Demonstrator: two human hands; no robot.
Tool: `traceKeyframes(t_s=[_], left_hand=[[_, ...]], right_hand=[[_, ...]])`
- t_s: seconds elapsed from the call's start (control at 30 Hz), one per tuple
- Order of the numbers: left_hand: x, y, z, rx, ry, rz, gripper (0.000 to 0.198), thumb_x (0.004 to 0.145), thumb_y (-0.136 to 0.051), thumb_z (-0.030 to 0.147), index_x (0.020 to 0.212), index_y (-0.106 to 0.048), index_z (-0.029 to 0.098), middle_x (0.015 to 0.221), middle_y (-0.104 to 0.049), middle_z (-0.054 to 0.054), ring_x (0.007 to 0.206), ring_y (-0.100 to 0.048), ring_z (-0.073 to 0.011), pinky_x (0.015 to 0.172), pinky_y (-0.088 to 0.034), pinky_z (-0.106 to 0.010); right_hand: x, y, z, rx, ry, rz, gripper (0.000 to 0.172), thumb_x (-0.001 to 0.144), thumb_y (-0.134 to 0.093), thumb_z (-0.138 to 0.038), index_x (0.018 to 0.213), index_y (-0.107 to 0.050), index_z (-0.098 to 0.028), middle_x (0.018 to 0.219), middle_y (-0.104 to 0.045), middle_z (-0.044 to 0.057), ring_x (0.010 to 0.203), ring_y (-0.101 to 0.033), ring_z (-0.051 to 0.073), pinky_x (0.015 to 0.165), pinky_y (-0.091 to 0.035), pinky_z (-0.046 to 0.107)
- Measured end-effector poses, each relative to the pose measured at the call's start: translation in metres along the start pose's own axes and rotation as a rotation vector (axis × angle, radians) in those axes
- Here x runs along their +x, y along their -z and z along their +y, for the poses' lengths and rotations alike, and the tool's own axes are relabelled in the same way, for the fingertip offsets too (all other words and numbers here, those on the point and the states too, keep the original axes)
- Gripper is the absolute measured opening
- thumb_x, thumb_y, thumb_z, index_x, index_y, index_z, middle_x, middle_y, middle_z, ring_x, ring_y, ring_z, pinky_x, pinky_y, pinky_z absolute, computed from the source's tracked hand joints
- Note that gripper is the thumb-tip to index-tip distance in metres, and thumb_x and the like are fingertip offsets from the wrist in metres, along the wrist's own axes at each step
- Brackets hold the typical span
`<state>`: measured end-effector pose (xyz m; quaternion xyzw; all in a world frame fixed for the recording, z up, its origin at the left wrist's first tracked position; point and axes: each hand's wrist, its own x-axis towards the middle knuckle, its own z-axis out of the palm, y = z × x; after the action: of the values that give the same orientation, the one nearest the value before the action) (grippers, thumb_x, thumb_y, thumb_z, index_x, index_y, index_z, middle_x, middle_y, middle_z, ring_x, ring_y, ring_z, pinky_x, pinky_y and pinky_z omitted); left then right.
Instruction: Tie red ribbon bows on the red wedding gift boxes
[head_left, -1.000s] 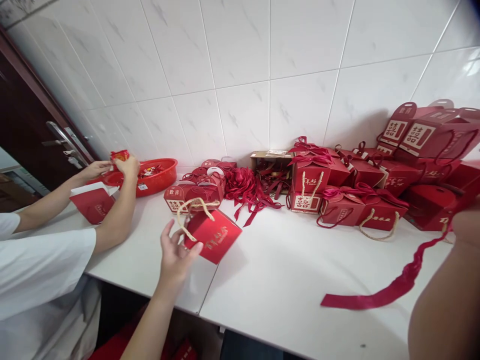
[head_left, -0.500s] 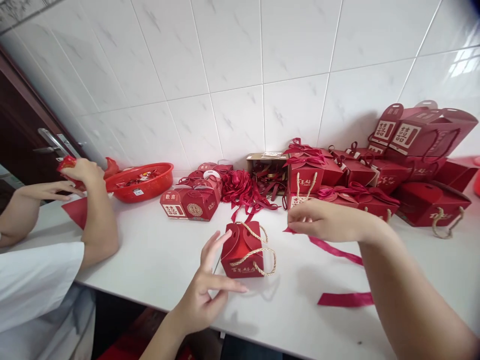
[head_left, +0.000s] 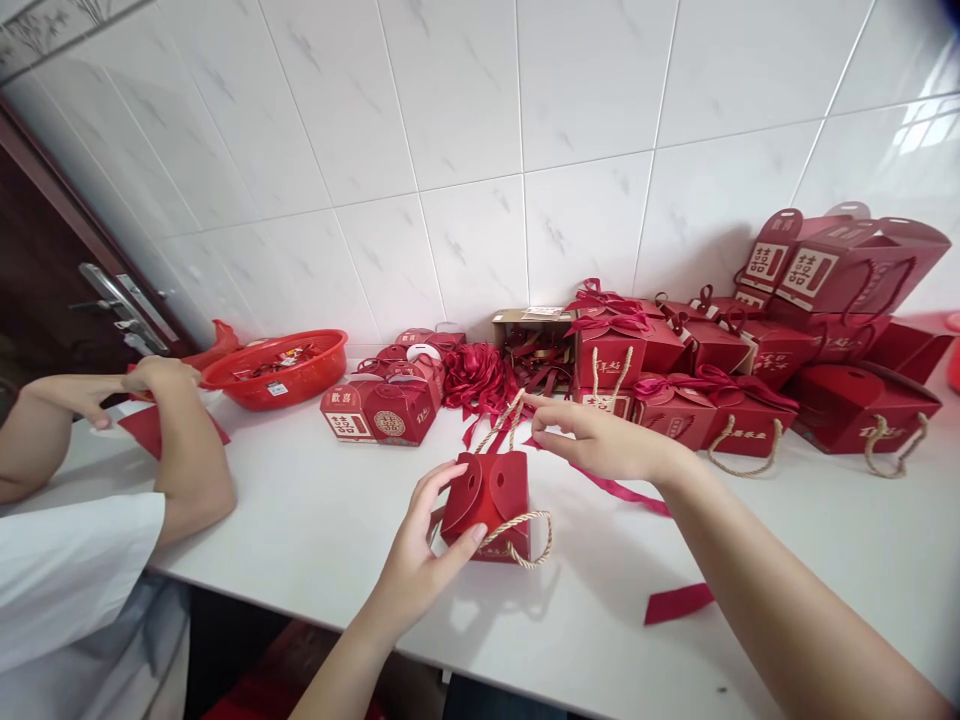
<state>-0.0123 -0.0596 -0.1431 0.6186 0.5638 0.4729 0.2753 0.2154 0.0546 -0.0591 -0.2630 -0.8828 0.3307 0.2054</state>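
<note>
L hand (head_left: 420, 548) clasps box (head_left: 504, 485), room to front tbl edge (head_left: 510, 684); R hand (head_left: 607, 435) at rope handle (head_left: 498, 424), can't tell grip.

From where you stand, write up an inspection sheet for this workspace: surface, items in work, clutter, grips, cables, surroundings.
Surface: white table, small dark speck near the front.
Items in work: red box upright, flaps folded over, rope handles; magenta ribbon alongside.
Clutter: ribbon pile, stacked boxes, red basin of wrapped pieces.
Grips: left grip on the box; right grip at one handle, apparently holding the ribbon.
Cables: nothing seen.
Surroundings: tiled wall, dark door, co-worker's arms at left.
</note>
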Motion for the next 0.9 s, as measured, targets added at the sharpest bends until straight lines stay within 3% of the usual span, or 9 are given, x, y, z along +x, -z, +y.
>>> traceKeyframes(t_s=[0.1,0.2,0.3,0.37,0.47,0.57,0.63,0.73,0.9], left_hand=[[-0.002,0.000,-0.003,0.040,-0.007,-0.033,0.051,0.085,-0.061,0.034,0.132,-0.042,0.030,0.147,-0.033,-0.008,0.137,-0.033,-0.0269,0.111,-0.034,-0.040],[-0.006,-0.004,-0.007,0.054,0.002,-0.058,0.061,0.086,-0.059,0.028,0.139,-0.029,0.033,0.149,-0.030,-0.007,0.138,-0.031,-0.0254,0.113,-0.030,-0.042],[-0.013,-0.009,-0.008,0.023,0.040,-0.089,0.069,0.088,-0.052,0.019,0.143,-0.016,0.036,0.151,-0.028,-0.006,0.139,-0.030,-0.0231,0.115,-0.027,-0.042],[-0.016,-0.009,-0.006,0.015,0.049,-0.116,0.071,0.087,-0.049,0.015,0.144,-0.013,0.036,0.152,-0.025,-0.006,0.139,-0.030,-0.0231,0.114,-0.029,-0.042],[-0.016,-0.008,-0.003,0.045,-0.006,-0.118,0.070,0.086,-0.053,0.019,0.144,-0.017,0.034,0.151,-0.024,-0.008,0.139,-0.029,-0.0256,0.114,-0.028,-0.045],[-0.007,-0.006,0.002,0.098,-0.072,-0.041,0.053,0.086,-0.056,0.029,0.136,-0.037,0.032,0.150,-0.025,-0.007,0.141,-0.024,-0.0283,0.115,-0.024,-0.048],[0.002,-0.007,0.007,0.130,-0.057,0.002,0.036,0.087,-0.054,0.031,0.123,-0.052,0.031,0.148,-0.029,-0.006,0.140,-0.025,-0.0283,0.114,-0.024,-0.049],[0.017,-0.011,0.016,0.158,0.002,0.018,0.025,0.083,-0.056,0.024,0.106,-0.063,0.029,0.143,-0.039,-0.006,0.138,-0.031,-0.0285,0.113,-0.028,-0.050],[0.030,-0.021,0.027,0.167,0.019,0.007,0.028,0.074,-0.062,0.018,0.100,-0.068,0.028,0.138,-0.046,-0.008,0.136,-0.034,-0.0314,0.111,-0.029,-0.052]], right_hand=[[0.002,-0.003,0.000,0.010,0.022,0.026,0.022,0.092,-0.044,-0.035,0.092,-0.061,-0.021,0.150,-0.035,0.007,0.143,-0.023,0.025,0.109,-0.029,0.041],[0.008,-0.007,0.002,-0.010,-0.012,0.133,0.020,0.091,-0.044,-0.032,0.081,-0.056,-0.020,0.133,-0.053,0.011,0.137,-0.033,0.025,0.106,-0.030,0.039],[0.014,-0.008,0.005,-0.007,-0.179,0.321,0.019,0.087,-0.041,-0.030,0.074,-0.050,-0.020,0.093,-0.064,0.007,0.102,-0.057,0.023,0.085,-0.041,0.034],[0.015,-0.006,0.007,0.007,-0.267,0.374,0.018,0.086,-0.039,-0.030,0.075,-0.049,-0.019,0.078,-0.059,0.003,0.076,-0.056,0.018,0.067,-0.041,0.030],[0.013,-0.003,0.006,0.042,-0.266,0.254,0.017,0.081,-0.044,-0.029,0.069,-0.050,-0.018,0.067,-0.054,0.000,0.061,-0.048,0.013,0.058,-0.037,0.026],[0.010,-0.005,0.000,0.100,-0.223,0.043,0.018,0.076,-0.049,-0.027,0.061,-0.047,-0.018,0.061,-0.047,-0.003,0.056,-0.041,0.010,0.055,-0.034,0.024],[0.009,-0.008,-0.003,0.126,-0.227,-0.028,0.018,0.075,-0.048,-0.027,0.060,-0.044,-0.018,0.060,-0.043,-0.004,0.054,-0.037,0.009,0.053,-0.032,0.024],[0.009,-0.014,-0.004,0.110,-0.272,-0.058,0.018,0.074,-0.049,-0.026,0.060,-0.042,-0.018,0.059,-0.042,-0.003,0.053,-0.035,0.009,0.050,-0.030,0.024],[0.011,-0.021,-0.004,-0.022,-0.277,-0.048,0.017,0.073,-0.048,-0.024,0.059,-0.042,-0.019,0.056,-0.042,-0.003,0.050,-0.035,0.009,0.045,-0.027,0.024]])
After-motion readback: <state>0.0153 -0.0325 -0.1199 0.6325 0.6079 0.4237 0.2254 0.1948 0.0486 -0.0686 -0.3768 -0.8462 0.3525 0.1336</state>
